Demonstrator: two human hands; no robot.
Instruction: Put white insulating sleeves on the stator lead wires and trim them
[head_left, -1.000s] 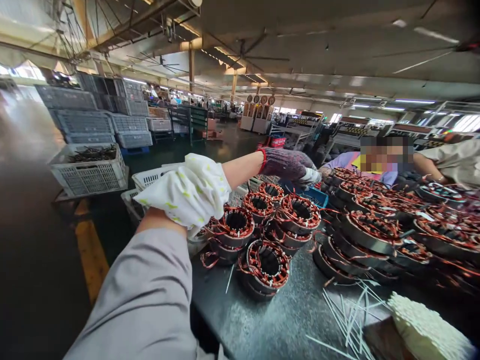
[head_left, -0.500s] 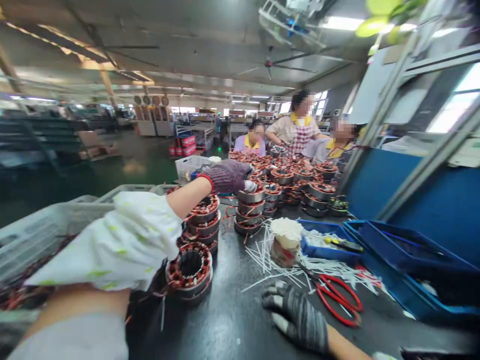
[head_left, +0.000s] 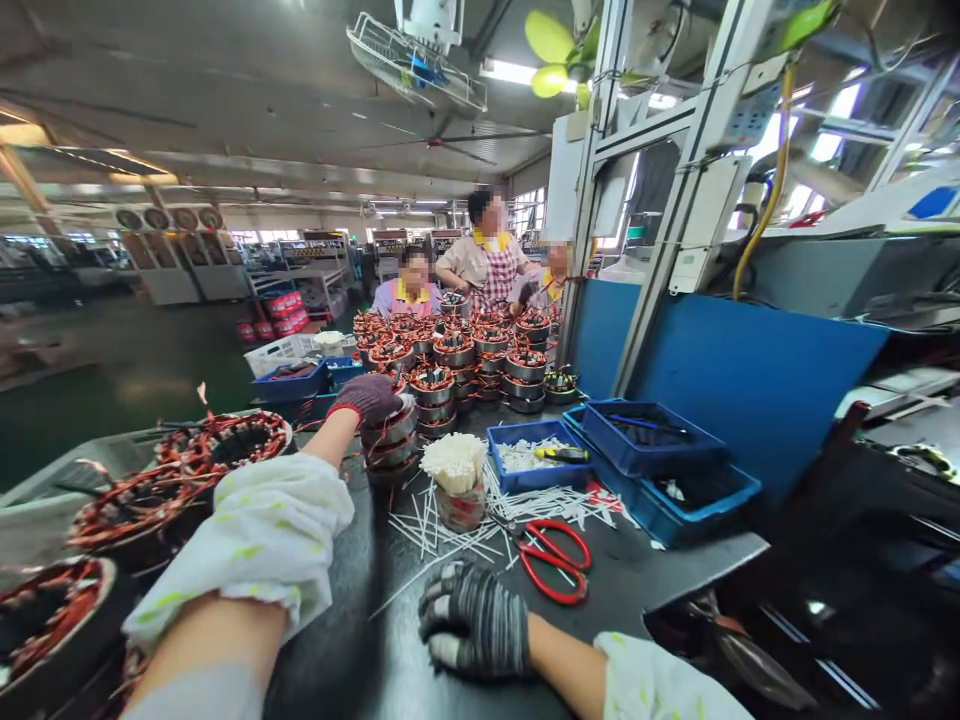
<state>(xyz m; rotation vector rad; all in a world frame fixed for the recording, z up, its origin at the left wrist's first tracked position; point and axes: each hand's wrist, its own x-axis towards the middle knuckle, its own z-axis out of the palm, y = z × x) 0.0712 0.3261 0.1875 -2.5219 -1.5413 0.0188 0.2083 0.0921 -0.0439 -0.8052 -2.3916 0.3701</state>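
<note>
Wire-wound rings (head_left: 388, 440): stacked on the table (head_left: 375, 650), beyond the cup (head_left: 461, 510) of white sticks (head_left: 453, 460).
Left hand (head_left: 371, 398): laid at one stack's top; whether its grip is closed cannot be told.
Right hand (head_left: 474, 620): rested palm down on the table, grip loosely spread.
Red scissors (head_left: 556, 560): placed near the right hand.

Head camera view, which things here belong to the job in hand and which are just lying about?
Probably the job:
stack of copper-wound rings, left hand at its top
similar stacks behind it

Apparently lying about, untouched:
red-handled scissors near the right hand
loose white sticks
yellow-handled tool at the blue tray
</note>
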